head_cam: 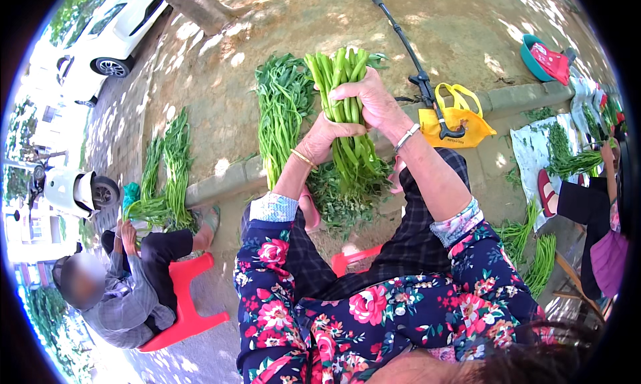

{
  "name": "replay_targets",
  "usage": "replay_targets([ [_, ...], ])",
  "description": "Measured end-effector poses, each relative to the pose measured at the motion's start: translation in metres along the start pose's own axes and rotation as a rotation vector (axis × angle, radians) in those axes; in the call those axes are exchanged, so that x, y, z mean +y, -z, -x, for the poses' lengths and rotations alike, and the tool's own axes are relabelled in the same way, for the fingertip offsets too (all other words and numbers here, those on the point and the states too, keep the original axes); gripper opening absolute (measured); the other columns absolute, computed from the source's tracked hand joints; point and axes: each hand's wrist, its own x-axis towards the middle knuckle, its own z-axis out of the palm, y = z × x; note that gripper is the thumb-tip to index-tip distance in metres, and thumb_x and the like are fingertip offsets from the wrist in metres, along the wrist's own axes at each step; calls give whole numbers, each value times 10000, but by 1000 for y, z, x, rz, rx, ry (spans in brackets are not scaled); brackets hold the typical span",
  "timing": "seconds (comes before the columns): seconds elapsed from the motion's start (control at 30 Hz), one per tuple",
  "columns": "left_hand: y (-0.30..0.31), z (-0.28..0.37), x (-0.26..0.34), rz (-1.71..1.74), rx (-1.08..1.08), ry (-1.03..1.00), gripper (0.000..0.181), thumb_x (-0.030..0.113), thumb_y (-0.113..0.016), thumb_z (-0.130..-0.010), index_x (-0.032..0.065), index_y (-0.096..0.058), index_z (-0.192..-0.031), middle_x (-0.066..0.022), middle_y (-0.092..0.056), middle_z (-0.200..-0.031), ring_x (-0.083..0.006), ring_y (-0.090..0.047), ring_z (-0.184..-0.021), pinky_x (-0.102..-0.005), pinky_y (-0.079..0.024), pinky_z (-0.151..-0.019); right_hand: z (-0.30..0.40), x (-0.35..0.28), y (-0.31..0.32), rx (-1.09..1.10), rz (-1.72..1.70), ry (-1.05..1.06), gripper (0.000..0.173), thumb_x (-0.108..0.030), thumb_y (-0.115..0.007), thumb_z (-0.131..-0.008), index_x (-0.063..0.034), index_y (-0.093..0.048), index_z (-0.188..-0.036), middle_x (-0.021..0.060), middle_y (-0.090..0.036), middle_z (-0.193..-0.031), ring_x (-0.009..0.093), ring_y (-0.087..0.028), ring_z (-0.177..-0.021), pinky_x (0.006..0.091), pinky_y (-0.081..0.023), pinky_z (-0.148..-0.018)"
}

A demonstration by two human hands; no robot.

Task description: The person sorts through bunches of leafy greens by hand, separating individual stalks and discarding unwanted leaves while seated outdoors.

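Both my hands are wrapped around one thick bunch of green vegetable stems (354,158). Lower on the bunch, my left hand (330,133) grips it, with a gold-coloured bracelet on that wrist. My right hand (369,96) clasps it higher up; a silver-coloured bangle circles that wrist. The thick stem ends point away from me, and the thinner ends hang towards my lap. Below the bunch lies a heap of loose green leaves (340,208) between my pink shoes. A long pile of leafy stems (283,113) lies just left of my hands, across the kerb.
Right of my hands, a black walking stick (410,53) lies over a yellow bag (453,126) at the kerb (521,101). A person on a red plastic stool (188,294) handles greens at left. Another person sits at right beside a sheet (526,151) bearing greens.
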Motion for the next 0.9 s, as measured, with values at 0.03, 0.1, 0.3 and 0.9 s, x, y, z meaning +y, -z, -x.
replay_targets([
  [0.03,-2,-1,-1,-32,16,2,371,0,-668,-694,10,-537,-1042,-57,-594,-898,-179,-597,-809,-319,-514,-719,-1,-1,1,-15,46,-13,236,19,-651,-625,6,-607,-857,44,-613,-757,127,-582,-675,263,-476,-645],
  [0.1,-6,-1,-5,12,15,-42,273,17,-627,-691,6,-560,-956,-74,-596,-839,-181,-596,-766,-314,-516,-698,0,-2,3,-30,140,-15,206,-25,-673,-619,0,-606,-812,32,-603,-723,110,-562,-638,248,-465,-620],
  [0.3,-8,-4,-4,35,-23,-77,254,40,-612,-688,7,-556,-933,-86,-589,-845,-182,-593,-747,-317,-519,-682,5,-23,-3,-66,407,-1,312,-35,-685,-631,18,-602,-927,62,-627,-816,128,-589,-703,270,-481,-669],
  [0.9,-8,1,6,-103,17,-90,349,16,-624,-676,30,-545,-1016,-57,-581,-879,-172,-583,-815,-308,-490,-746,-3,-24,1,-86,689,495,674,-258,-796,-585,-41,-524,-1162,46,-611,-997,134,-545,-895,278,-434,-822],
])
